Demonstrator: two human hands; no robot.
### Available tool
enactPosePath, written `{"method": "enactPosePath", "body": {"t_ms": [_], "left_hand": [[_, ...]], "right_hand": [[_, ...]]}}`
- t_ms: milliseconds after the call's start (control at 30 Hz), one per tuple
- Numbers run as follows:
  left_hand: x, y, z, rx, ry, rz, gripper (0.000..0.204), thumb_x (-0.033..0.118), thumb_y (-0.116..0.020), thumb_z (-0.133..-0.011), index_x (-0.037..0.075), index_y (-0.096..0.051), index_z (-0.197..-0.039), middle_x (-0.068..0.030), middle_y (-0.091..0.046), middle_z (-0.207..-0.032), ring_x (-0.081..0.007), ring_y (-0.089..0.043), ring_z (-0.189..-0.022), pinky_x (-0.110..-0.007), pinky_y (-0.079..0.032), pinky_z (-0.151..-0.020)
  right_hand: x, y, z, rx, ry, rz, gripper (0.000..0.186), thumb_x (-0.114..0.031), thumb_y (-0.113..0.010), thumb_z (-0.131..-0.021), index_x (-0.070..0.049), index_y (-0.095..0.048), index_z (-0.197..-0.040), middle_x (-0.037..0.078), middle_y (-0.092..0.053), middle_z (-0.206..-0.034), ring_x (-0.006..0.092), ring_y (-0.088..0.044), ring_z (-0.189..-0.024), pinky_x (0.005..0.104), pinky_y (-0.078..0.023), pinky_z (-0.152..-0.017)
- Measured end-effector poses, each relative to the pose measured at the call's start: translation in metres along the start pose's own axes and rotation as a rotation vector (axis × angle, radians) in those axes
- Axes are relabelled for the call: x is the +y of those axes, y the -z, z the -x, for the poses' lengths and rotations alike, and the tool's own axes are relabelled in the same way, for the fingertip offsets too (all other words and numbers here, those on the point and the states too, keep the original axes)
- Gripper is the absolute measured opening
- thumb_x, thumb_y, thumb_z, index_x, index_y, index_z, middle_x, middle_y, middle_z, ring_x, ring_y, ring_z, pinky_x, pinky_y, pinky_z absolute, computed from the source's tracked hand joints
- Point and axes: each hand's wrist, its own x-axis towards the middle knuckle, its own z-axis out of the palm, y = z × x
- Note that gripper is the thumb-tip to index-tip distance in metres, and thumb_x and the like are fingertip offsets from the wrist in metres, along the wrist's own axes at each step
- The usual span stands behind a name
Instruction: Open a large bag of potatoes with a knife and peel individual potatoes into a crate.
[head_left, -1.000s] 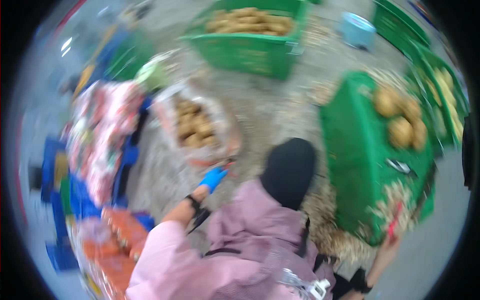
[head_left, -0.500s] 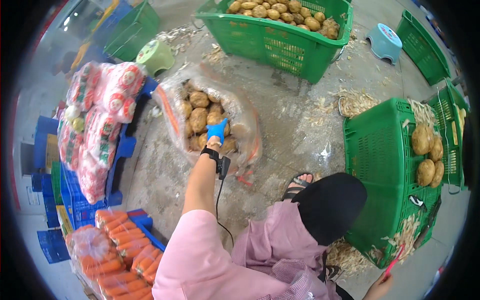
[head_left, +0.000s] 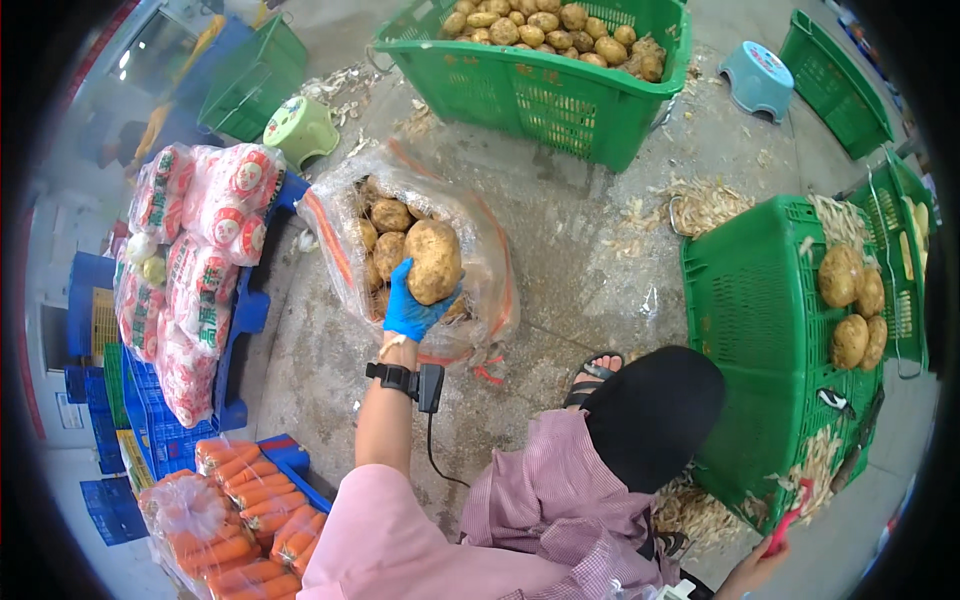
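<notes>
Blue-gloved, the left hand (head_left: pixel 412 312) is cupped round a large, tan, oval potato (head_left: pixel 433 262) over an open, clear, orange-striped plastic sack (head_left: pixel 478 232), spread probably to suit its bulk; a slim, pink, peeler-like tool (head_left: pixel 779 532) is gripped by the right hand (head_left: pixel 755 570).

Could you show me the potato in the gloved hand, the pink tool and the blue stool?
Held potato (head_left: pixel 433 262): head view, middle of its upturned side.
Pink tool (head_left: pixel 781 532): head view, on its handle.
Blue stool (head_left: pixel 755 88): head view, on its side.
</notes>
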Motion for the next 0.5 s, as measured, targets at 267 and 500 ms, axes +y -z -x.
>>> {"method": "enactPosePath", "body": {"t_ms": [267,500], "left_hand": [[-0.084,-0.182,0.023,-0.38,0.159,-0.425,0.053,0.037,-0.049,-0.076,0.004,-0.036,-0.116,-0.012,-0.045,-0.113,-0.025,-0.046,-0.101,-0.038,-0.037,-0.087],[-0.295,-0.252,0.099,-0.598,0.798,-0.579,0.049,0.038,-0.046,-0.075,0.007,-0.04,-0.112,-0.0099,-0.049,-0.106,-0.0234,-0.051,-0.092,-0.04,-0.046,-0.072]], "right_hand": [[0.0,-0.008,0.028,0.252,-0.109,-0.616,0.024,-0.02,-0.043,-0.085,-0.003,-0.046,-0.102,0.0,-0.045,-0.076,0.0091,-0.043,-0.066,0.0216,-0.036,-0.058],[-0.005,0.053,0.017,0.183,-0.177,-0.78,0.019,-0.018,-0.043,-0.083,-0.002,-0.051,-0.092,0.005,-0.048,-0.06,0.0124,-0.045,-0.052,0.0267,-0.035,-0.048]]}}
